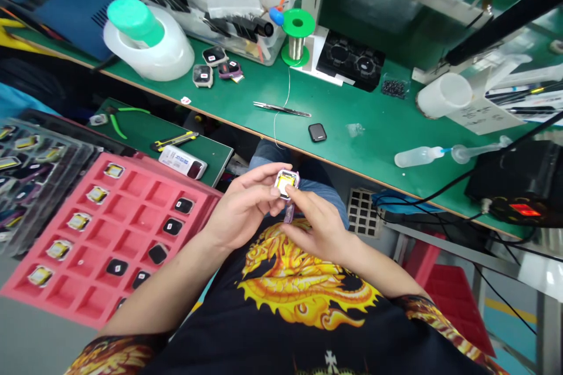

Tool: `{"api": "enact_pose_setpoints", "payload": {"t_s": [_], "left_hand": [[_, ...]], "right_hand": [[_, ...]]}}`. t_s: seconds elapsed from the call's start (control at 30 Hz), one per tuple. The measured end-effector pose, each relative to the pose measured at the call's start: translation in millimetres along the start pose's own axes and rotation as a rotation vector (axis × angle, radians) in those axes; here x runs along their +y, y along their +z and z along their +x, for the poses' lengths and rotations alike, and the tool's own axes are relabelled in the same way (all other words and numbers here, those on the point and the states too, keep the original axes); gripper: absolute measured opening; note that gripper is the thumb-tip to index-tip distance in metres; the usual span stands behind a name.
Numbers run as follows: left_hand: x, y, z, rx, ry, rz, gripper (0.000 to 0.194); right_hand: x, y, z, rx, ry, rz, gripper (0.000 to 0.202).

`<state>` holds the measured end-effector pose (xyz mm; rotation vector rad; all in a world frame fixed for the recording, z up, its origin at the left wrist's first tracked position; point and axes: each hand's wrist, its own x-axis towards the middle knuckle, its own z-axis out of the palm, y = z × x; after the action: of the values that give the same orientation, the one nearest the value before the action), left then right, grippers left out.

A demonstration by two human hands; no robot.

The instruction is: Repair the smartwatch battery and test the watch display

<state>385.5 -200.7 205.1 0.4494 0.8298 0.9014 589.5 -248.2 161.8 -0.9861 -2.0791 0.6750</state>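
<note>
In front of my chest, my left hand [246, 202] grips a small watch case [285, 180] between thumb and fingers. The case has a purple rim and its inside, with a white and yellow part, faces up. My right hand [319, 220] rests its fingertips on the right side of that case, its thumb apart below. A purple piece [289, 212] hangs just under the case, between both hands. On the green bench beyond lie metal tweezers [282, 109] and a black square watch screen [317, 132].
A pink foam tray [145, 217] with watch parts stands at the left. Along the bench are a white bottle with green cap [171, 50], a solder spool [297, 47], several watches [203, 75], a dropper bottle [417, 156] and a black device with red display [505, 187].
</note>
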Motion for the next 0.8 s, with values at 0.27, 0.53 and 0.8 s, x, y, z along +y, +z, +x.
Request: {"api": "enact_pose_setpoints", "payload": {"t_s": [0.27,0.53,0.8], "left_hand": [[-4,-7.7,2,-0.156,0.02,-0.001,0.054],[-8,-20.7,8,-0.214,0.071,0.019,0.048],[-14,-31.2,8,-0.186,0.009,0.09,0.048]], "right_hand": [[0,-1,1,0.039,0.028,0.072,0.075],[-5,-5,2,0.01,-0.008,0.125,0.079],[-13,-11,4,-0.121,-0.084,-0.158,0.053]]}}
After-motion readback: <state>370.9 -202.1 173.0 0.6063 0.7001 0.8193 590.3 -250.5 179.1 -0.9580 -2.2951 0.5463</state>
